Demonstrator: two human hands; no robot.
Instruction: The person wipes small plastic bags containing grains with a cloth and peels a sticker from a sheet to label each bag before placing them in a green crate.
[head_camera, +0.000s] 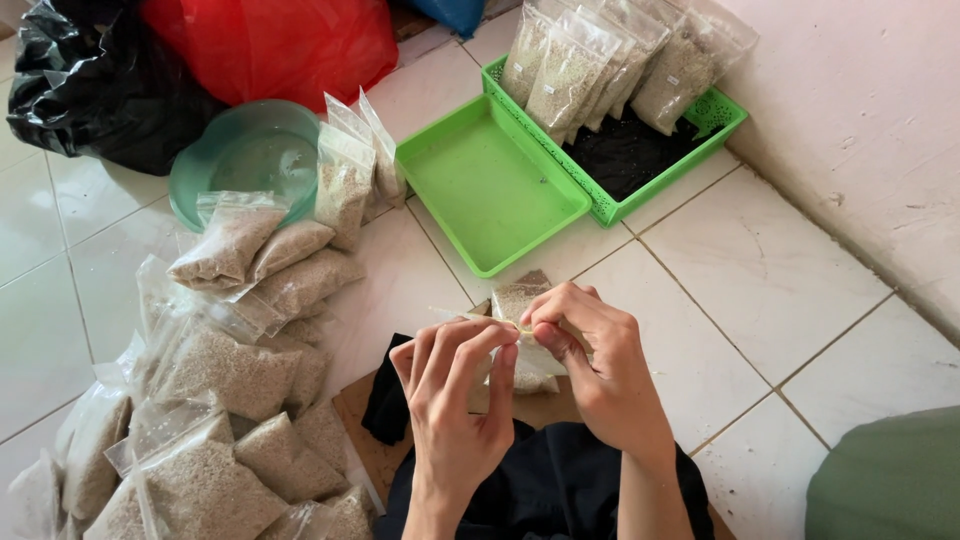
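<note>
Two bare hands meet over one small clear plastic pouch (520, 300) of pale, gritty grain, held low in the middle of the view above a dark cloth lap (550, 490). The left hand (455, 400) curls its fingers around the pouch's top edge, thumb and forefinger pressed together on the thin film. The right hand (590, 365) is bent into a loose fist, its fingertips pinching the same crinkled edge from the other side. The pouch's soft, lumpy body shows between and behind the hands.

On the left, a heap of filled pouches (220, 400) lies slumped on the glossy white floor tiles (760, 260); more than a dozen, too overlapped to count exactly, all shiny film over sandy, granular fill. Just behind the heap sits one round, translucent teal plastic basin (245, 150). Three more pouches (352, 170) stand upright against it.

Two bright green rectangular plastic trays sit side by side: the shallow tray (490, 185) is smooth-walled, and the perforated basket tray (715, 115) behind it holds about six upright pouches (600, 60) above a dark, crumbly layer. One black plastic bag (90, 90) and one red plastic bag (280, 40) bunch, wrinkled, at the top left.
</note>
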